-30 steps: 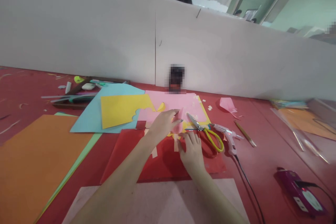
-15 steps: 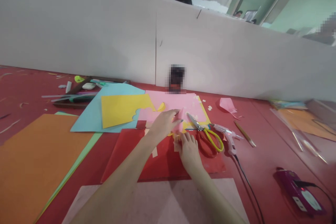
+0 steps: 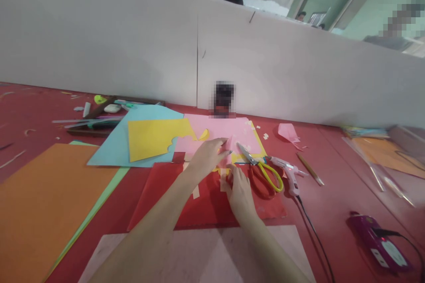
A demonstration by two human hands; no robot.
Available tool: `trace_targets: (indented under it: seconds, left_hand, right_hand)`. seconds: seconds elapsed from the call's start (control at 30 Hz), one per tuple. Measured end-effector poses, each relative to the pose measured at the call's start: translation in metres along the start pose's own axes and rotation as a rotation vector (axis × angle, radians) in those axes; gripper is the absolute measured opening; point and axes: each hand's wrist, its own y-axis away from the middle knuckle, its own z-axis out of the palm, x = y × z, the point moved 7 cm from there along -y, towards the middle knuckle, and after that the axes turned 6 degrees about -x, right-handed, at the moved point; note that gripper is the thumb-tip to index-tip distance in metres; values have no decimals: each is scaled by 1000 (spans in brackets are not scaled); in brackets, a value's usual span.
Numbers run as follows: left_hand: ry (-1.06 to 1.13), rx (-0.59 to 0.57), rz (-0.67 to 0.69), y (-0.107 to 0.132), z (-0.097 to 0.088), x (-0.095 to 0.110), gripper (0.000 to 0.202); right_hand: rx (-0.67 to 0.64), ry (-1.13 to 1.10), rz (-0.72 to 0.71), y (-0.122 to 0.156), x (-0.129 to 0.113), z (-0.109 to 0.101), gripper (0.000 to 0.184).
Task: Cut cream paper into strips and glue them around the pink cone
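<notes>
My left hand point(image 3: 208, 155) is closed on a folded piece of pink paper point(image 3: 228, 145), thumb and fingers on either side of it. Just below, my right hand point(image 3: 239, 188) has its fingers curled at the lower end of a small yellow paper cutout point(image 3: 220, 170); what they pinch is hidden. Pale paper strips point(image 3: 195, 192) lie beneath, on a red folder-like sheet point(image 3: 159, 194). Right of my hands rest scissors point(image 3: 270, 177) with yellow and red handles. Beside them lies a pink glue gun point(image 3: 289, 170) with a lit red light.
Yellow card point(image 3: 149, 139) with a cut edge overlaps blue card point(image 3: 109, 150). Orange sheets point(image 3: 56, 203) cover the left side. A brown pencil-like stick point(image 3: 310, 169), pink scraps point(image 3: 288, 132) and a purple power strip point(image 3: 378, 241) lie right. A white partition point(image 3: 133, 48) stands behind.
My right hand's fingers have shifted slightly and bunched closer together, uncovering more of the pale strip. My left hand keeps its hold on the pink paper.
</notes>
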Motion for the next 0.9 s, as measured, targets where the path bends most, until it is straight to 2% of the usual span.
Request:
trace_targets:
  seconds: [0.07,0.13,0.2,0.3,0.43,0.53,0.6,0.73,0.83,0.9]
  left_hand:
    - [5,-7,4,0,0,0,36]
    - [5,-13,2,0,0,1,36]
    - [2,-20,-4,-1,0,1,37]
    - [-6,-20,-16,-1,0,1,37]
    - [-9,-16,-36,-1,-1,0,35]
    - [-15,-16,-20,-1,0,0,35]
    - [-12,5,-2,0,0,1,35]
    - [6,83,85,-1,-2,5,26]
    - [41,152,112,0,-10,7,22]
    - [99,218,99,2,-21,7,23]
  right_hand:
    - [-48,28,-4,-1,-1,2,13]
    - [-79,68,9,-3,-1,4,11]
    - [-91,76,20,-4,1,5,17]
    - [-78,-43,29,-4,5,4,26]
    - [-24,-161,53,-3,9,2,7]
    - [-23,-108,38,-2,6,2,12]
    - [-21,-150,59,-2,7,0,20]
    - [83,-420,194,1,24,-15,27]
    - [203,-461,253,3,38,-36,30]
    - [228,-456,278,2,46,-45,30]
